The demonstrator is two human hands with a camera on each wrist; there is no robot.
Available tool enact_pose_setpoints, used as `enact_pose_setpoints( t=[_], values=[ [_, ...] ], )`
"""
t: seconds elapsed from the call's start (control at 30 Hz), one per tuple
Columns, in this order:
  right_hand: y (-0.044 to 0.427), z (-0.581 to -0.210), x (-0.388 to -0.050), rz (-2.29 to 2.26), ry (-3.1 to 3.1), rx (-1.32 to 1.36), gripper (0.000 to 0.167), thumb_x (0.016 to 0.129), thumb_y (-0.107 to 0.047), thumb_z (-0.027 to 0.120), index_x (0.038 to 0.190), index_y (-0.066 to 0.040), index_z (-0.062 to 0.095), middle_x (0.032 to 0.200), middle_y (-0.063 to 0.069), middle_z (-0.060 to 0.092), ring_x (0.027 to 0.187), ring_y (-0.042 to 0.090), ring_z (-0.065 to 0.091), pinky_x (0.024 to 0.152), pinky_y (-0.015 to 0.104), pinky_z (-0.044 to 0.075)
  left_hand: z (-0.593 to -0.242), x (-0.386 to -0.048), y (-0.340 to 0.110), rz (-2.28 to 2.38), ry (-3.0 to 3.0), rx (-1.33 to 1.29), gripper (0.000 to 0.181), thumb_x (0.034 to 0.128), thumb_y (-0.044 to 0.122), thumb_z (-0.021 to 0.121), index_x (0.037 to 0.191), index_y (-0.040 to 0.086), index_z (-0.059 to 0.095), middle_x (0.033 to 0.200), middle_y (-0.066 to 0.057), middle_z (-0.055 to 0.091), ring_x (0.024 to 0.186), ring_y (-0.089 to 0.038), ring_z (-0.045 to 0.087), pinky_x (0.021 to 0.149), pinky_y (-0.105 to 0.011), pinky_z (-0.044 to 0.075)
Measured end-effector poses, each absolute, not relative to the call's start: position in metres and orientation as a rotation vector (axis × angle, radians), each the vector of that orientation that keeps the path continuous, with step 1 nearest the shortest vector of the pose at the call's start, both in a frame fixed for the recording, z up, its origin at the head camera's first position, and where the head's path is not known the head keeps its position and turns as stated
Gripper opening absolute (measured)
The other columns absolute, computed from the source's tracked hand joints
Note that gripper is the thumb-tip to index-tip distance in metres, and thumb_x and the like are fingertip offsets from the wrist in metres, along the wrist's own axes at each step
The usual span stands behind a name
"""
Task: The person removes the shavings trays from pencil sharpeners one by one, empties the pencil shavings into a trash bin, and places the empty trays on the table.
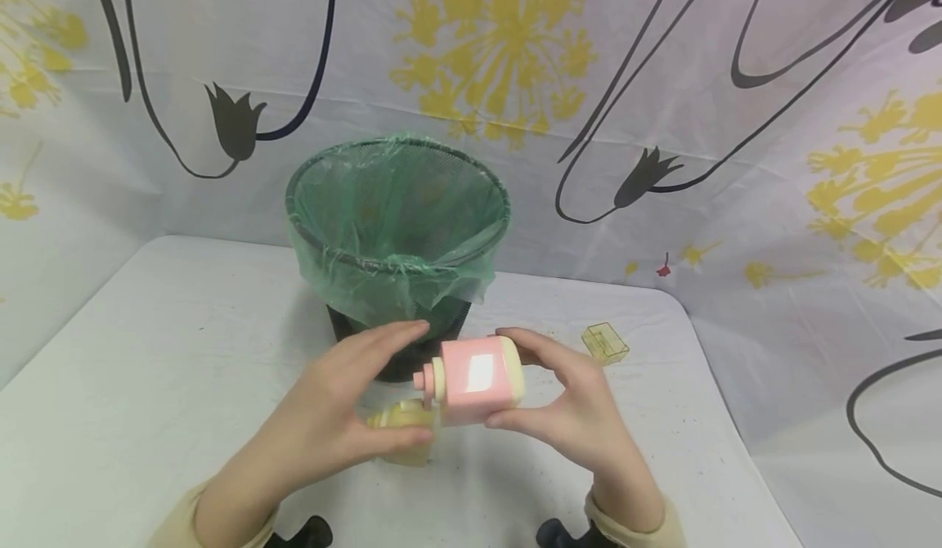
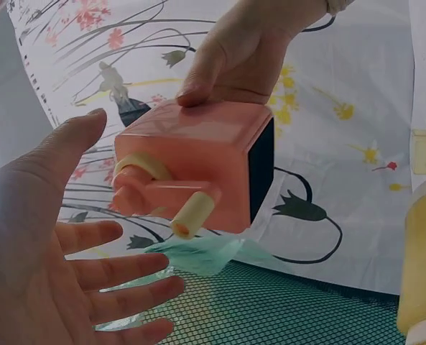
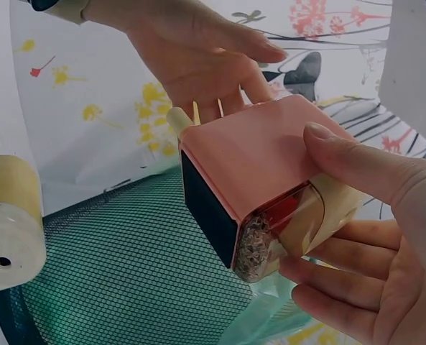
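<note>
A pink box-shaped object (image 1: 478, 375) with a cream end and a small crank-like part is held in the air by my right hand (image 1: 581, 401), thumb on one side and fingers on the other. In the right wrist view, the pink object (image 3: 256, 151) shows a dark panel and a clear window with something grainy inside. My left hand (image 1: 316, 409) is beside the crank end, fingers spread and extended, and the left wrist view shows that hand (image 2: 62, 237) apart from the object. Below, partly hidden by the left hand, a yellow object (image 1: 408, 450) stands on the table.
Behind the hands stands a black mesh bin lined with a green bag (image 1: 397, 266). A small transparent yellow box (image 1: 605, 343) lies on the white table (image 1: 648, 433) to the right. Patterned cloth (image 1: 515, 123) hangs around the table.
</note>
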State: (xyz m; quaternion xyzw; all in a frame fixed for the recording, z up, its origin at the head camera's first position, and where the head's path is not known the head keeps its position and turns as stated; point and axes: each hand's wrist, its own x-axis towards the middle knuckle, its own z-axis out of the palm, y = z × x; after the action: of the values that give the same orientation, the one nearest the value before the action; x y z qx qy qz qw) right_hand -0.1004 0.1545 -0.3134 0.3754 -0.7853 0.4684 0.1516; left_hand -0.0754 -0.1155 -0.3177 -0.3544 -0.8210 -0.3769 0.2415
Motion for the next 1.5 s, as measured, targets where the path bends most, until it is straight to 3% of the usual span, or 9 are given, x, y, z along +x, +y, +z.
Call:
enact_pose_setpoints(
  t=[0.37, 0.67, 1.07, 1.27, 1.5],
  values=[
    [0.146, -0.317, -0.098, 1.352, -2.257, 1.095, 0.073, 0.06, -0.018, 0.091, 0.124, -0.001, 0.06, 0.112, 0.007, 0.067, 0.095, 0.018, 0.065, 0.085, 0.032, 0.051, -0.327, -0.078, -0.109, -1.017, -2.31, -1.025, 0.086, 0.0738, 0.049, 0.079, 0.142, 0.01, 0.044, 0.132, -0.003, 0.055, 0.116, -0.022, 0.054, 0.092, -0.044, 0.047],
    [0.139, -0.321, -0.096, 1.312, -2.241, 1.118, 0.074, 0.059, -0.022, 0.091, 0.123, -0.001, 0.06, 0.108, 0.005, 0.068, 0.092, 0.017, 0.065, 0.083, 0.031, 0.052, -0.331, -0.081, -0.108, -1.034, -2.31, -1.054, 0.089, 0.0735, 0.038, 0.083, 0.145, 0.008, 0.039, 0.128, -0.005, 0.059, 0.11, -0.02, 0.059, 0.088, -0.041, 0.05],
    [0.134, -0.324, -0.095, 1.259, -2.274, 1.089, 0.074, 0.06, -0.025, 0.091, 0.123, -0.004, 0.061, 0.11, 0.004, 0.067, 0.093, 0.015, 0.064, 0.083, 0.034, 0.052, -0.332, -0.087, -0.109, -1.172, -2.239, -1.158, 0.071, 0.0725, 0.021, 0.085, 0.133, 0.006, 0.051, 0.123, -0.001, 0.06, 0.1, -0.011, 0.061, 0.083, -0.028, 0.052],
    [0.133, -0.323, -0.095, 1.221, -2.322, 1.1, 0.077, 0.062, -0.027, 0.09, 0.128, -0.004, 0.058, 0.117, 0.004, 0.065, 0.098, 0.015, 0.062, 0.084, 0.035, 0.051, -0.332, -0.091, -0.11, -1.184, -2.18, -1.193, 0.065, 0.0738, 0.02, 0.084, 0.129, 0.006, 0.053, 0.118, -0.001, 0.062, 0.092, -0.01, 0.06, 0.081, -0.02, 0.048],
    [0.134, -0.322, -0.096, 1.234, -2.344, 1.115, 0.087, 0.061, -0.028, 0.09, 0.135, -0.003, 0.052, 0.125, 0.007, 0.062, 0.103, 0.016, 0.062, 0.089, 0.034, 0.049, -0.331, -0.093, -0.113, -1.189, -2.177, -1.205, 0.065, 0.0714, 0.018, 0.084, 0.128, 0.006, 0.054, 0.116, -0.001, 0.062, 0.092, -0.009, 0.06, 0.081, -0.021, 0.049]
  ],
)
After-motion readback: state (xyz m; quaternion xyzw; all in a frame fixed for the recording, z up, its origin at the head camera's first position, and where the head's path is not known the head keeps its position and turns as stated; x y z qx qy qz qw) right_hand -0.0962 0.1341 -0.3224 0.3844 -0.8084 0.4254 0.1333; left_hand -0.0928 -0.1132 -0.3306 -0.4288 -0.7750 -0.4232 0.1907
